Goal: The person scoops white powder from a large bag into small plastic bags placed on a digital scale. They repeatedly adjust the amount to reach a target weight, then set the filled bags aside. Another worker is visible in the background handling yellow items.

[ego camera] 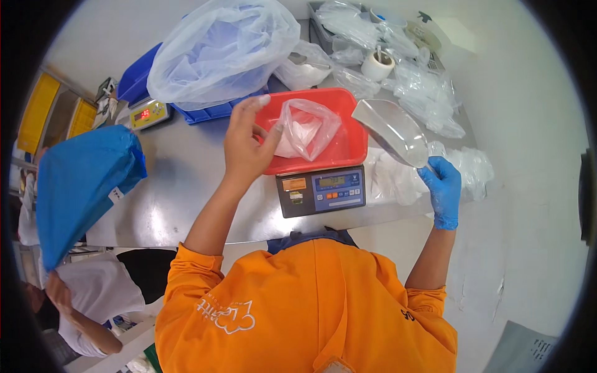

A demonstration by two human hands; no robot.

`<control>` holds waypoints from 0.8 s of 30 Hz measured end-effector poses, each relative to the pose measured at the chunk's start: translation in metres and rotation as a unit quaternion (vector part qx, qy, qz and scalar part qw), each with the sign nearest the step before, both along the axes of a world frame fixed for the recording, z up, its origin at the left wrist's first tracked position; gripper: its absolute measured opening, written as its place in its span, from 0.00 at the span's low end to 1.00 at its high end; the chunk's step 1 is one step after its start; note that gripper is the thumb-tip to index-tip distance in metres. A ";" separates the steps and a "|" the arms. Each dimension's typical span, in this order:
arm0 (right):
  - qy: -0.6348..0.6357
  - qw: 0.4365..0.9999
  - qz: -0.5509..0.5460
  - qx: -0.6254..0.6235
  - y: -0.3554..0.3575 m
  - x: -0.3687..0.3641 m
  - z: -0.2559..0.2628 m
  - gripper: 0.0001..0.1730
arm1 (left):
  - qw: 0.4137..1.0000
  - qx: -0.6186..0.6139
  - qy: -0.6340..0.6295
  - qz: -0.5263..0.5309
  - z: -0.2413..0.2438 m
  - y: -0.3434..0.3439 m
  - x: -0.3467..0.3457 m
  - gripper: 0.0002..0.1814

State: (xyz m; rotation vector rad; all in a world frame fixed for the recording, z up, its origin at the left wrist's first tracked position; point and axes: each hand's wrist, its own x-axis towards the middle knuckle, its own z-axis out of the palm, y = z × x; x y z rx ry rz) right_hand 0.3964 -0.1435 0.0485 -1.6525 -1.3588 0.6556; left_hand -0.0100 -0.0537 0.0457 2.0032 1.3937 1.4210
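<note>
My left hand (252,137), bare, is at the left edge of a red plastic tray (357,149), fingers apart, its thumb tip beside the rim of a clear plastic bag (326,119). White powder (305,132) lies in that open bag, which stands in the tray. The tray sits on a digital scale (322,191). To the right of the tray, my right hand (442,189), in a blue glove, is closed on the handle of a metal scoop (396,130). The scoop is raised, its mouth towards the tray; whether powder is in it I cannot tell.
A blue crate (205,114) with a large translucent liner bag (224,56) stands behind, beside a yellow scale (150,114). Clear bags (419,88) and a white roll (377,67) lie at the back right. At left, a co-worker's hand (58,291) touches a blue bag (84,177).
</note>
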 end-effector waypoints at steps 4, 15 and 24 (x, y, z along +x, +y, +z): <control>0.067 0.997 -0.022 0.023 -0.007 0.005 0.004 0.12 | 1.000 -0.010 -0.016 0.009 0.003 0.015 0.002 0.31; -0.296 0.941 0.161 0.023 0.069 -0.076 0.005 0.14 | 0.972 -0.191 0.139 -0.005 -0.078 0.067 0.009 0.54; -0.391 0.899 0.196 0.023 0.114 -0.106 -0.046 0.14 | 0.926 -0.347 0.120 -0.086 -0.087 0.062 0.010 0.52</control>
